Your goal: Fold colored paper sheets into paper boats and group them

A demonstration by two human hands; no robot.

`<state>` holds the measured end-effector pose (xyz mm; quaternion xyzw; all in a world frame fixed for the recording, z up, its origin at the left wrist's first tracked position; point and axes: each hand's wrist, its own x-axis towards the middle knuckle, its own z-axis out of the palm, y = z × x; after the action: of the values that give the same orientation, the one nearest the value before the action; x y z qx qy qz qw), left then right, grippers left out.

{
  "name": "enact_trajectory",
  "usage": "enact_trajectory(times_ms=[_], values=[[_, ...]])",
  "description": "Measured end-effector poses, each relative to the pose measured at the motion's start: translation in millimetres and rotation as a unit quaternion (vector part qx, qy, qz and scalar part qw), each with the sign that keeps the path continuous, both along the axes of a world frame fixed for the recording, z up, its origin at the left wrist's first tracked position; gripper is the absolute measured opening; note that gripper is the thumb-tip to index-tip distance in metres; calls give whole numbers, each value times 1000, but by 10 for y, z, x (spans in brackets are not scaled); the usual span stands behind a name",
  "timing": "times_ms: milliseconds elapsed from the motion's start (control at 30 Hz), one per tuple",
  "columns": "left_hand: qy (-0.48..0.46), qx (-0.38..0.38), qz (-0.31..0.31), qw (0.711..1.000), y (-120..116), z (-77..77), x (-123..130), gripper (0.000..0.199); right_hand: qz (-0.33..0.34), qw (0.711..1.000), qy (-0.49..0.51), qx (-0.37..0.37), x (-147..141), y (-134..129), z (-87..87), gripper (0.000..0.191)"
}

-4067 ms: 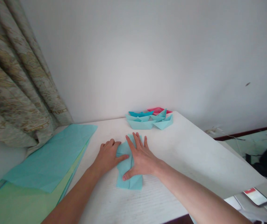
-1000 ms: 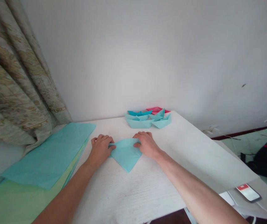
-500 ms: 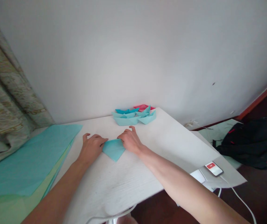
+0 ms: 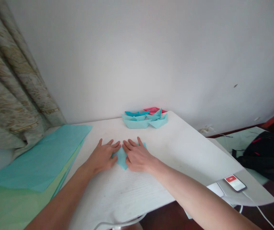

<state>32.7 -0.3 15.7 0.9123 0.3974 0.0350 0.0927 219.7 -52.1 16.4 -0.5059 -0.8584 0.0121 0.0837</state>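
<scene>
No txt or nos. legible; phone scrn (image 4: 237, 184) has red block (image 4: 231, 178), any wording too blurry.

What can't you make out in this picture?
Folded paper, head view: largely hidden by left hand and right hand.
Phone, head view: screen too small to read.
Black bag, head view: cut by right edge.
Green sheet, head view: partly under large blue sheet.

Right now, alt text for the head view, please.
A person's left hand and right hand lie spread on a small folded light-blue paper on a white table. Blue origami boats and a pink one cluster behind, near the wall; large blue and green paper sheets lie left, a smartphone right.
</scene>
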Motion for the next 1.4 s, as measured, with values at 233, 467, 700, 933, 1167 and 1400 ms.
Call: enact_trajectory(times_ms=[233,467,700,933,1167,1400], values=[[-40,27,55,997,89,-60,-20,33,-88,996,8,21,47,44,-92,52],[-90,54,73,992,123,-82,-39,23,-235,972,2,14,232,251,-46,40],[-103,22,84,991,101,-85,-63,36,-203,978,33,39,168,260,0,29],[-90,-21,63,994,88,-78,-79,36,-139,989,15,57,186,326,31,18],[-177,-73,63,979,47,-57,-64,31,-68,992,31,105,177,314,87,9],[-498,-223,183,818,95,-53,49,31,-209,869,407,187,167,446,34,71]])
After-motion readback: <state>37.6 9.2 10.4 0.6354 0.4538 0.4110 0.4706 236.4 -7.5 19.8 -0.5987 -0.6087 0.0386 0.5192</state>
